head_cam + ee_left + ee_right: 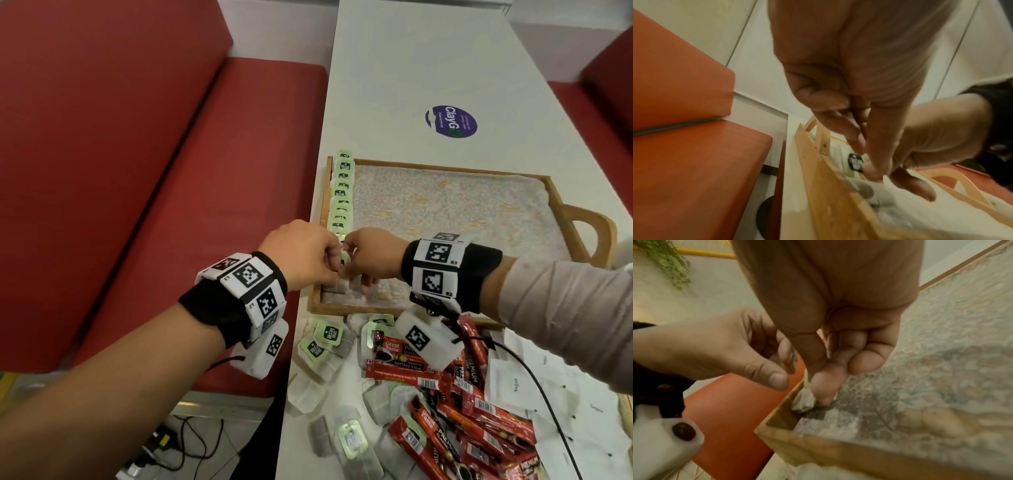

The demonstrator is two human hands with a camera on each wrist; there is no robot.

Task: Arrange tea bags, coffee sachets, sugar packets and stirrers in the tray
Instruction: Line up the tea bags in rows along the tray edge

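While our hands meet over the near left corner of the tray, the right hand pinches a tea bag between thumb and forefinger and holds it down against the tray's left wall, just inside that corner. The bag touches the patterned cloth that lines the tray. Our left hand sits just beside the right one, over the tray's left rim; its fingers are curled and the thumb stands free, and we cannot tell whether it holds anything, since the left wrist view is blurred at the fingertips. A green tag shows in the tray close to those fingertips.

Along the tray's left wall, beyond our hands, a row of tea bags stands on edge, green tags up, running to the far left corner. The rest of the tray's cloth lies bare.

Just in front of the tray's near rim, on the white table, lies a loose heap: more tea bags to the left, red coffee sachets in the middle, and white sugar packets to the right. Beyond the tray a round blue sticker is on the table. Left of the tray runs a red bench.
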